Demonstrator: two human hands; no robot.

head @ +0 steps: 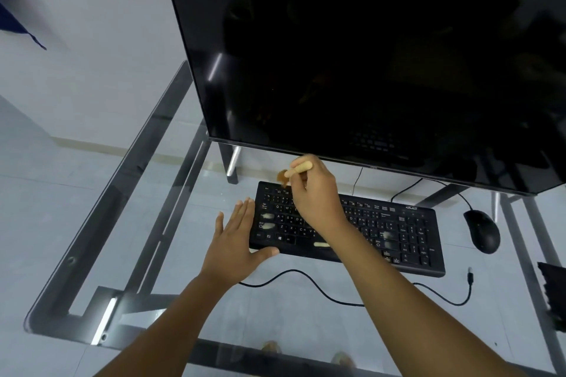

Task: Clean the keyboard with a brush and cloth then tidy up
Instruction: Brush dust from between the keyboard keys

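Two hands over keyboard (398,232), right hand (315,193) grip pinching brush (294,171), left hand (235,242) grip spread flat at keyboard's left edge

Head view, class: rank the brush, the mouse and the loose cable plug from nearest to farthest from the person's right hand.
1. Brush: held in the right hand, over the keyboard's far left corner.
2. Mouse: on the glass desk, right of the keyboard.
3. Cable plug: lying loose in front of the keyboard's right end, nearer the viewer.

Mouse and plug are close; the mouse looks slightly nearer.
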